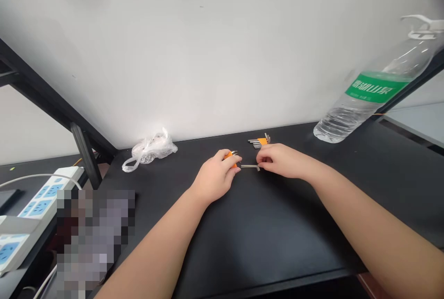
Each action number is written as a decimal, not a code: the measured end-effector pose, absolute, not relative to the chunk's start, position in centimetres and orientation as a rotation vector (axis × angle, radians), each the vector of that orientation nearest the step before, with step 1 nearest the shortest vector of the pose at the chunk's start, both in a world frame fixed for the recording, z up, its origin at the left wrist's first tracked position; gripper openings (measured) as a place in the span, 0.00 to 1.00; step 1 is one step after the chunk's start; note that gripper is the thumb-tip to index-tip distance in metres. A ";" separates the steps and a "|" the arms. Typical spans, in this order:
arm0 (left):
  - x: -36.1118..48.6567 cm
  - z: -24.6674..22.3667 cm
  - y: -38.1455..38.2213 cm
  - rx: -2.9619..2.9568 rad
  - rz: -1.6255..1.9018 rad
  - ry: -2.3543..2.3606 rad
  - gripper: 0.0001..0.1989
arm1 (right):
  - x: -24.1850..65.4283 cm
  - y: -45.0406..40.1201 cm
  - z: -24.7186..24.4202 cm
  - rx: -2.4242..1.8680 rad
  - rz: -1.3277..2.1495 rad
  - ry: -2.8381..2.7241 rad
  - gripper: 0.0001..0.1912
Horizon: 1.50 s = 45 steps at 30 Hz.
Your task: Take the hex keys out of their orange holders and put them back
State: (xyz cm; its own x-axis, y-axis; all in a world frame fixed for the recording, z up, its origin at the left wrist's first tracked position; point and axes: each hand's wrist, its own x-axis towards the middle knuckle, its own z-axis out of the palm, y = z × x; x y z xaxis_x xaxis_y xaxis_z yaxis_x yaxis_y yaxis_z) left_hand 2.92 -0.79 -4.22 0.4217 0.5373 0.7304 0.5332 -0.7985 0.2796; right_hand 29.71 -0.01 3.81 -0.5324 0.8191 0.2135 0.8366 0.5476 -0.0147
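Note:
My left hand (217, 176) is closed around an orange hex key holder (229, 155), with a few metal key ends poking out past the fingers. Between my two hands, a couple of loose L-shaped hex keys (249, 166) lie side by side on the black table, bent ends to the right. My right hand (277, 158) has its fingers curled into a pinch beside those bent ends; whether it grips one is hidden. Just behind it rests a second orange hex key holder (262, 141) with several silver keys, partly covered by the hand.
A crumpled clear plastic bag (151, 149) lies at the back left against the white wall. A large water bottle (364, 91) with a green label stands at the back right. Left of the black table (270, 234) are a metal frame post (86, 151) and a white power strip (45, 202).

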 end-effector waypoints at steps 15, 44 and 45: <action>3.1 -3.8 -1.2 2.612 1.340 1.026 0.12 | 28.6 -0.2 3.2 -1.478 -0.129 -2.528 0.05; 3.0 -4.1 -0.9 2.597 1.324 0.997 0.21 | 27.9 -0.7 3.1 -1.587 -0.058 -2.499 0.05; 3.0 -4.1 -0.9 2.598 1.326 0.997 0.21 | 27.9 -0.7 3.1 -1.591 -0.064 -2.500 0.04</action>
State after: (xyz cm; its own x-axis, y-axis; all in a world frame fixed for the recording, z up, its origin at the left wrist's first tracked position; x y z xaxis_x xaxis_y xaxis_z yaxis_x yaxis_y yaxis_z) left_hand 3.03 -0.87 -4.07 0.4212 0.5702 0.7053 0.5190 -0.7892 0.3282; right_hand 27.87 -0.70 3.12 -0.4126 0.8944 0.1723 0.9021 0.4275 -0.0589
